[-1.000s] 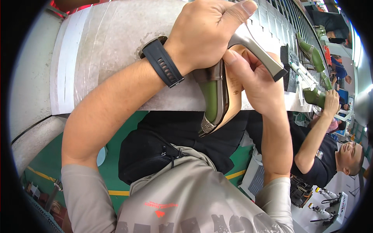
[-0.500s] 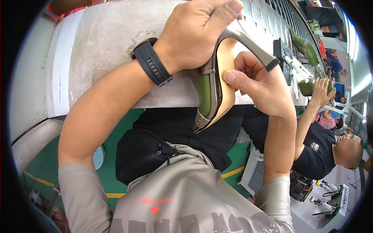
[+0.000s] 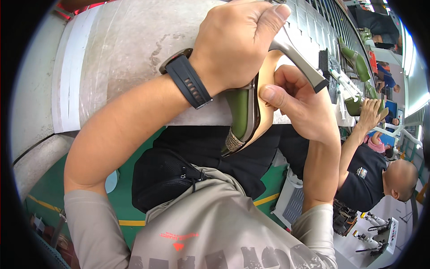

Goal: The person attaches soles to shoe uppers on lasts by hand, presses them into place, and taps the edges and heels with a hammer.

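Observation:
A green and metallic grey high-heeled shoe (image 3: 242,110) is held over the table's near edge, its pointed toe with a glittering band toward my body. The tan sole faces right, and the tall heel slants up and to the right. My left hand (image 3: 235,45), with a black watch on its wrist, is wrapped round the back part of the shoe. My right hand (image 3: 300,98) has its fingers curled and its thumb pressed on the sole near the waist of the shoe. A small dark spot shows beside that thumb; I cannot tell what it is.
Under the shoe lies a pale worktable (image 3: 130,58). A slatted roller conveyor (image 3: 329,22) runs along its far right, with green shoes (image 3: 354,58) beyond. White syringe-like tubes (image 3: 345,85) lie nearby. At right, a co-worker (image 3: 365,175) in black holds a green shoe.
Both hands and the shoe have shifted slightly right and down. The right thumb stays on the sole, now covering more of the dark spot.

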`<state>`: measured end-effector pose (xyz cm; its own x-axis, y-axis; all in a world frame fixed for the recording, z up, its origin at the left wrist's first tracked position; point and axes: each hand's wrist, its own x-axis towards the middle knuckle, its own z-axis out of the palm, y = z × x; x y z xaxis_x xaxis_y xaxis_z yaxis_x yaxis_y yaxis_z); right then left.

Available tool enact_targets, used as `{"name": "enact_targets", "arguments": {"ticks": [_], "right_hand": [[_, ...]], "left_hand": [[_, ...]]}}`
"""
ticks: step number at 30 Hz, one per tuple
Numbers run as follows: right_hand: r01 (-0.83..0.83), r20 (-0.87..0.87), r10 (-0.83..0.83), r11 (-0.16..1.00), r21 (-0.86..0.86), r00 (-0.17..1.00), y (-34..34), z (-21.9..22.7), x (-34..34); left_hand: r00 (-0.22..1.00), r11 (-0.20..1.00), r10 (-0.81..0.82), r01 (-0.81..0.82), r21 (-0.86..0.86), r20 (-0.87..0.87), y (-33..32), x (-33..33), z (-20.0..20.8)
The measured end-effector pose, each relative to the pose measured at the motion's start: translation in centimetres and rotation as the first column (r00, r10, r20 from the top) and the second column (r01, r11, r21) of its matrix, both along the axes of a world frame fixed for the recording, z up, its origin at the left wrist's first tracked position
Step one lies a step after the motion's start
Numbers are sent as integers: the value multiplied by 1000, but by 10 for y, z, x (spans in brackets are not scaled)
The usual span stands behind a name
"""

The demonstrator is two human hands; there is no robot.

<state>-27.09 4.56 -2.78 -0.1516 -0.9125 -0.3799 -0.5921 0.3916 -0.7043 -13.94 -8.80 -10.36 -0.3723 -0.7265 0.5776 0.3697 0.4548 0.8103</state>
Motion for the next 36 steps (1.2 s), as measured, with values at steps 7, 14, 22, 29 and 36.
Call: {"name": "enact_targets", "arguments": {"ticks": [7,14,22,29,36], "right_hand": [[15,103,-13,1000,-22,995,2,-3,1],[167,114,-151,976,-143,982,7,-24,11],[369,147,-338,858,-359,930,5,-41,23],[443,336,-310,763,-471,889,-8,-58,15],[314,386,-137,839,-444,912,2,-48,11]], "left_hand": [[975,980,185,-193,-55,-120,11,-2,-2],[996,997,80,-80,25,-39,8,-7,-2],[998,998,47,-45,-32,52,6,-12,-3],[997,999,34,-31,-42,70,1,-15,-4],[970,989,-100,121,-84,221,-6,-8,4]]}}
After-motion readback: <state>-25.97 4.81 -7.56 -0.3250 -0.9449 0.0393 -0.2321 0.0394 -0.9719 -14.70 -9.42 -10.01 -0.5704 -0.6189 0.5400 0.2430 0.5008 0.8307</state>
